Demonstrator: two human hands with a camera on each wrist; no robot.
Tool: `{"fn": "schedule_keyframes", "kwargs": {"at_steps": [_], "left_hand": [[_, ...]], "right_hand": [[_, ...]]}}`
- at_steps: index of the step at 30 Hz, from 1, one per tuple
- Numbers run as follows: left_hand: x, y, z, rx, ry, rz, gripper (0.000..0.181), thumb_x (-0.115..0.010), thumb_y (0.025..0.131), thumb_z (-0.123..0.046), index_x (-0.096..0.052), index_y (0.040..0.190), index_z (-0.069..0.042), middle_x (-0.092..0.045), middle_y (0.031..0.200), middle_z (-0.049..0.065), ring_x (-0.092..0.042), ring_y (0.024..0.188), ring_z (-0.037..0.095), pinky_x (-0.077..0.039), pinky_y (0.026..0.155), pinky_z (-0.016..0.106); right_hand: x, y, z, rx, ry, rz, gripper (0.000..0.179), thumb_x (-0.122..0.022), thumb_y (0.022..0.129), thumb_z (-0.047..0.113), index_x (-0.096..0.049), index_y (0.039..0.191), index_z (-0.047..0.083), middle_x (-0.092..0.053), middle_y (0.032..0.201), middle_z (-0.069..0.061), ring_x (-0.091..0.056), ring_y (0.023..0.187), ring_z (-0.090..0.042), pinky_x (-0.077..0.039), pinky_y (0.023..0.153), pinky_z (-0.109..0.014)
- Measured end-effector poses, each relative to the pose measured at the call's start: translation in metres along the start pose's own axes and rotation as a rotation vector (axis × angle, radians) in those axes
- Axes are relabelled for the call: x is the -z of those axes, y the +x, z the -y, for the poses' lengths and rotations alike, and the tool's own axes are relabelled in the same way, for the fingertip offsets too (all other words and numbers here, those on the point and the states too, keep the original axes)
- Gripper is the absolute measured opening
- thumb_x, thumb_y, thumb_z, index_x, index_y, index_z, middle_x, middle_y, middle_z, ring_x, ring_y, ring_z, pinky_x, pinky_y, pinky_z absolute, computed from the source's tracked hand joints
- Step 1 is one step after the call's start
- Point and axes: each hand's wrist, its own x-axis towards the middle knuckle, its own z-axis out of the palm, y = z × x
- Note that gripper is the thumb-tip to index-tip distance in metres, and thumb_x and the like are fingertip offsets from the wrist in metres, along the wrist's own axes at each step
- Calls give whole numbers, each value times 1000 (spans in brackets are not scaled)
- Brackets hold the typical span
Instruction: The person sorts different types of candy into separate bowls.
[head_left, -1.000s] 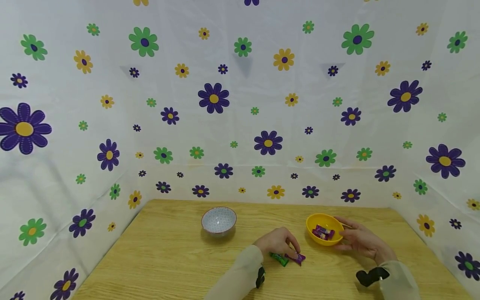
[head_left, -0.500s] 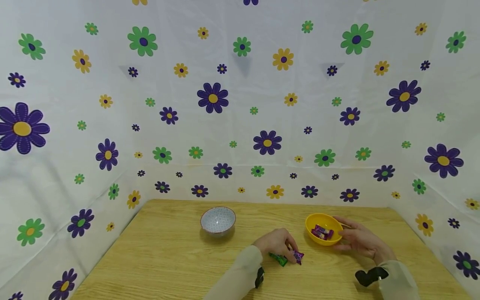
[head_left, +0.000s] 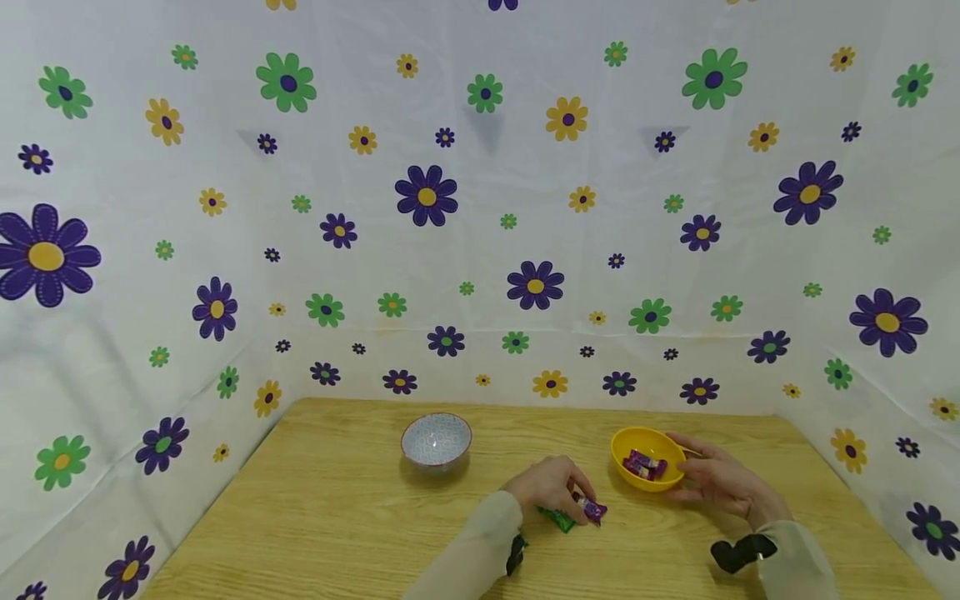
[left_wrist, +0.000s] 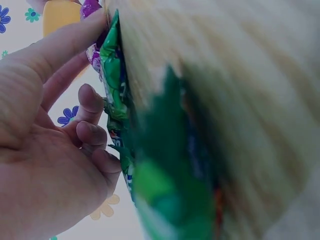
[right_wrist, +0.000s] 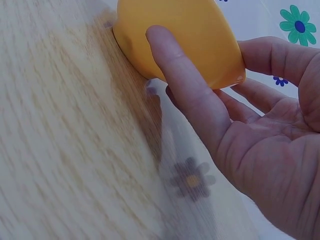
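In the head view my left hand [head_left: 551, 485] pinches a purple-wrapped candy [head_left: 596, 510] between thumb and fingers, low at the table. Right beneath that hand lies a green-wrapped candy [head_left: 557, 520], partly covered by it. The left wrist view has green wrappers [left_wrist: 114, 67] alongside the curled lower fingers, with the purple wrapper [left_wrist: 91, 9] at the fingertips. My right hand [head_left: 731, 485] holds the side of a yellow bowl [head_left: 647, 440], thumb low on its outside and other fingers along the rim. Inside that bowl sit several purple-wrapped candies [head_left: 645, 465].
A patterned bowl [head_left: 437, 442] with a reddish rim stands on the wooden table [head_left: 322, 500], left of both hands. White cloth [head_left: 480, 242] printed with flowers encloses the back and sides. Each wrist wears a black strap [head_left: 744, 552].
The purple candy has shifted and turned slightly in the left fingers, from under the fingertips to between thumb and fingers. The right hand and yellow bowl stay in place.
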Motion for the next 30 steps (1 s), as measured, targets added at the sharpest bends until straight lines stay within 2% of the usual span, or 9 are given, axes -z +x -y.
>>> {"fn": "schedule_keyframes", "kwargs": {"at_steps": [5,13,19,30], "left_hand": [[2,0,-2,8,39,-4,20,-85,76,-16,-78,94,-19,-61,81,-8,-51,71,7,-42,62,21],[3,-2,-3,23,33,-27,19,-84,75,-12,-76,91,-17,-58,74,-6,-48,66,7,-39,57,21],[2,-1,-2,29,27,-24,17,-84,76,-11,-75,89,-16,-58,73,-5,-48,65,7,-39,56,21],[8,-3,1,5,37,-46,15,-83,78,-13,-78,92,-12,-60,71,-7,-47,64,7,-40,56,19]], "right_hand": [[-1,0,1,0,-15,10,73,-46,100,4,1,157,4,7,159,-30,-47,132,-34,-47,99,-52],[1,1,1,-1,-18,4,73,-47,100,5,-1,157,5,5,160,-30,-54,123,-25,-48,99,-52],[2,1,0,-12,-12,-5,72,-45,101,4,0,157,5,6,160,-29,-53,123,-25,-48,99,-51],[1,1,0,-2,-38,-1,71,-44,101,3,0,157,4,4,160,-30,-44,134,-37,-48,99,-52]]}}
